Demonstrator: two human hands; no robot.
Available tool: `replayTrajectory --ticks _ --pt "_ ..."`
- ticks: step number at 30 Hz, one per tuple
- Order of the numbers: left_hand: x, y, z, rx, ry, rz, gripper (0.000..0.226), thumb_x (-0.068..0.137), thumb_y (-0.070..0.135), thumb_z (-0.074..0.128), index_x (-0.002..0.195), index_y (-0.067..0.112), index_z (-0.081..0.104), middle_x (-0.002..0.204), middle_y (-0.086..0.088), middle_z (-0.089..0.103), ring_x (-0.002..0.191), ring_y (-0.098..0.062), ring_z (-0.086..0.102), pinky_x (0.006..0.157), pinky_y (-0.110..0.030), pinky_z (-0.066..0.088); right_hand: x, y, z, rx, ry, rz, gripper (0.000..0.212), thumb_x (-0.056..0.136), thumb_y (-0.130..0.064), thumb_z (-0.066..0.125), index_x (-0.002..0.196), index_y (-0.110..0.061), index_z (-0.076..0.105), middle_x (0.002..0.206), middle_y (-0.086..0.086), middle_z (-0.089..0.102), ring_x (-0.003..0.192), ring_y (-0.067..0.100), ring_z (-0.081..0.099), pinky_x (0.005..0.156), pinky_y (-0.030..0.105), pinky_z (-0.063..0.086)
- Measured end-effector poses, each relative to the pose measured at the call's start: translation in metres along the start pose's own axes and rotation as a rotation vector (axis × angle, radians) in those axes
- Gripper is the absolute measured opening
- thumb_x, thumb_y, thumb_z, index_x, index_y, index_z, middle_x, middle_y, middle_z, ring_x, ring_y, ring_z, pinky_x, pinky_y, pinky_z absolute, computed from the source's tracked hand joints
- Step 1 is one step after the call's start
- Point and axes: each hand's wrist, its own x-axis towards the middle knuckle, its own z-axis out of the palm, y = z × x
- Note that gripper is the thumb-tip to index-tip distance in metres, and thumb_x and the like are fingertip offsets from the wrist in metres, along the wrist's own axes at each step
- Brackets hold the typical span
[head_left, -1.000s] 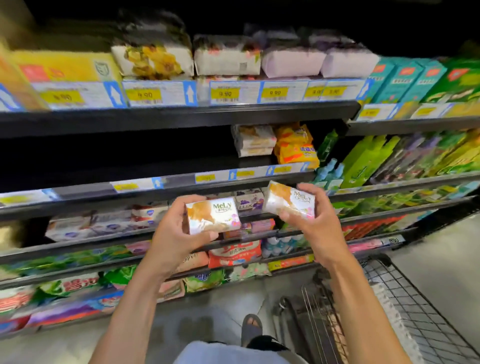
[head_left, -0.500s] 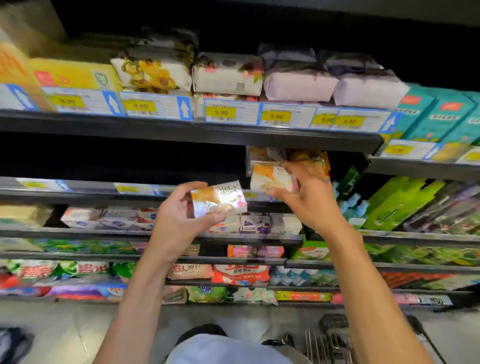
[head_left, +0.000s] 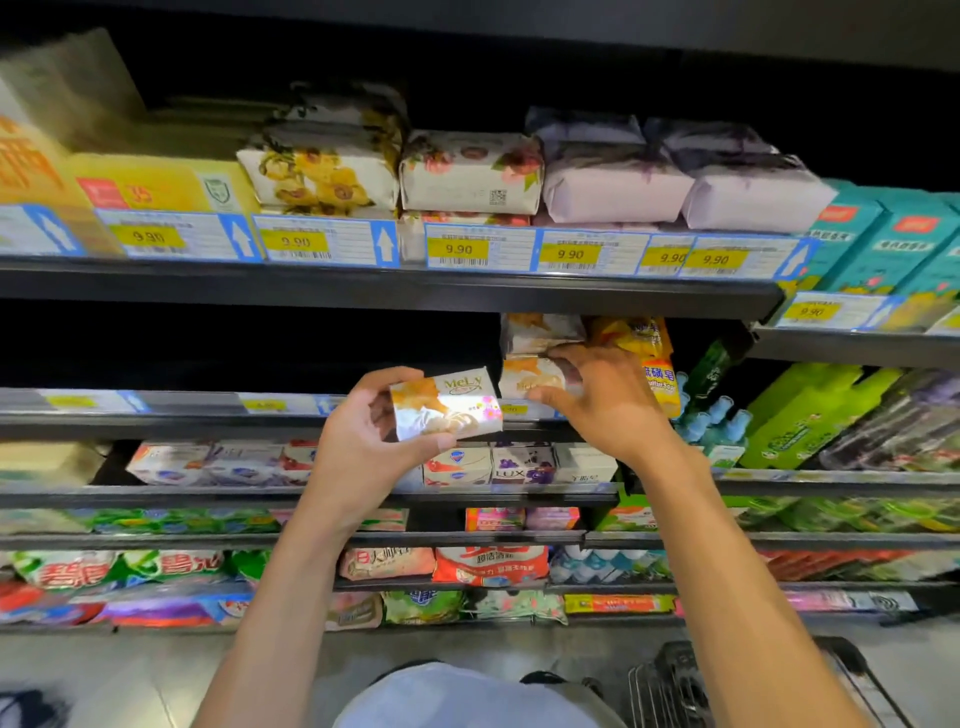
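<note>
My right hand (head_left: 605, 408) is gripping and half covering the second soap pack (head_left: 530, 375), its label blurring beyond reading. My left hand (head_left: 358, 441) is hiding the left end of the MeLy soap pack (head_left: 449, 408). The bottom edge is cutting off the shopping cart (head_left: 672, 686); fine print on the price tags (head_left: 460, 248) is reading too small.

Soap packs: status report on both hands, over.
Left hand grips white-and-orange Mely soap pack, off the shelf. Right hand grips matching second pack at black metal shelf, under a third pack. Yellow plastic bag close beside it.
</note>
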Motion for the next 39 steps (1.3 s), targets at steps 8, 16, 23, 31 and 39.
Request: replayTrajectory --ticks 8,16,23,31,39 --pt "0.006 -0.005 -0.004 0.029 -0.077 0.002 0.06 0.069 0.008 0.092 0.117 0.033 0.064 0.109 0.01 0.073 0.109 -0.015 0.07 0.093 -0.042 0.06 0.004 -0.008 -0.011 -0.105 -0.081 0.014 0.034 0.101 -0.047 0.061 0.128 -0.028 0.069 0.127 0.0 0.07 0.12 0.031 0.059 0.089 0.031 0.046" --pt "0.007 -0.008 -0.008 0.046 -0.124 -0.006 0.06 0.071 0.005 0.09 0.117 0.033 0.062 0.108 0.012 0.074 0.109 -0.014 0.071 0.091 -0.042 0.061 0.015 -0.013 -0.02 -0.105 -0.132 0.024 0.037 0.09 -0.04 0.08 0.126 -0.031 0.075 0.135 -0.007 0.07 0.124 0.025 0.062 0.104 0.036 0.049" --pt "0.009 -0.008 -0.007 0.061 -0.126 0.003 0.059 0.065 0.023 0.091 0.116 0.032 0.062 0.107 0.014 0.074 0.107 -0.013 0.072 0.088 -0.034 0.061 0.022 -0.009 -0.014 -0.186 -0.132 0.009 0.018 0.093 -0.035 0.074 0.105 -0.022 0.078 0.117 -0.003 0.076 0.109 0.029 0.064 0.102 0.04 0.048" --pt "0.019 -0.004 -0.004 0.09 -0.105 0.042 0.059 0.071 0.008 0.09 0.118 0.032 0.063 0.108 0.016 0.073 0.108 -0.008 0.07 0.09 -0.032 0.06 0.028 0.003 0.002 -0.143 0.011 0.05 0.021 0.095 -0.047 0.071 0.108 -0.033 0.079 0.111 0.003 0.078 0.109 0.032 0.065 0.098 0.043 0.05" --pt "0.029 -0.008 0.005 0.08 -0.074 0.088 0.063 0.072 0.007 0.09 0.124 0.028 0.063 0.109 0.012 0.073 0.106 -0.007 0.07 0.087 -0.022 0.058 0.036 0.015 0.014 -0.161 0.135 -0.008 0.029 0.094 -0.051 0.07 0.121 -0.041 0.075 0.122 0.002 0.074 0.123 0.033 0.058 0.101 0.046 0.048"
